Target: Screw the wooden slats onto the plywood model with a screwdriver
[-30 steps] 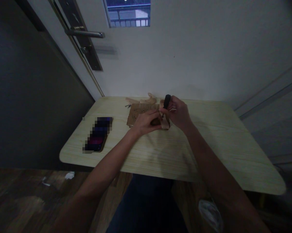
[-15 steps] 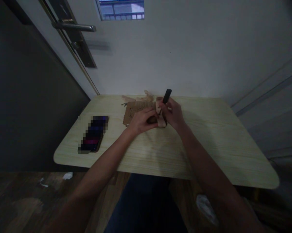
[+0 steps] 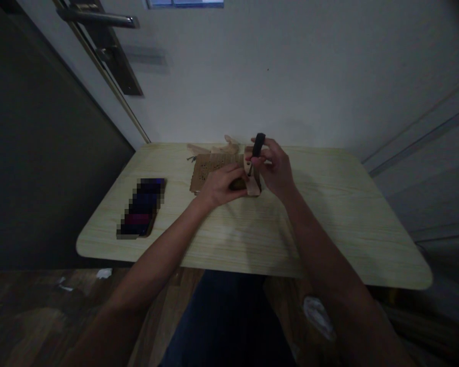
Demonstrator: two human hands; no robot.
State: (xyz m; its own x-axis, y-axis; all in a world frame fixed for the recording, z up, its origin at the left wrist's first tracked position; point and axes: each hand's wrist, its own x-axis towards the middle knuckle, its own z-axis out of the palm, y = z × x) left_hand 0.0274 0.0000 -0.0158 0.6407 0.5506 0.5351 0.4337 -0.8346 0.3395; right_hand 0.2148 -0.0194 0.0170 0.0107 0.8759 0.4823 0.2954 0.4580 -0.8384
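My right hand point(image 3: 275, 168) is closed round a black-handled tool point(image 3: 257, 145), held nearly upright with its tip down on a small light wooden piece point(image 3: 251, 185). My left hand point(image 3: 218, 184) is closed on that wooden piece and a darker part of it, pressing it to the table point(image 3: 321, 224). Just behind my left hand lies a flat brown wooden panel point(image 3: 208, 166) with many small holes. More thin wooden pieces point(image 3: 221, 147) lie at the table's far edge.
A phone point(image 3: 141, 207) lies on the left part of the table. A door with a metal handle point(image 3: 97, 19) stands at the far left, a white wall behind. Scraps of paper point(image 3: 104, 273) lie on the dark wooden floor.
The view has tilted down and shifted, so everything sits slightly higher and more left. My right hand has turned the tool a little more upright; my left hand keeps its hold.
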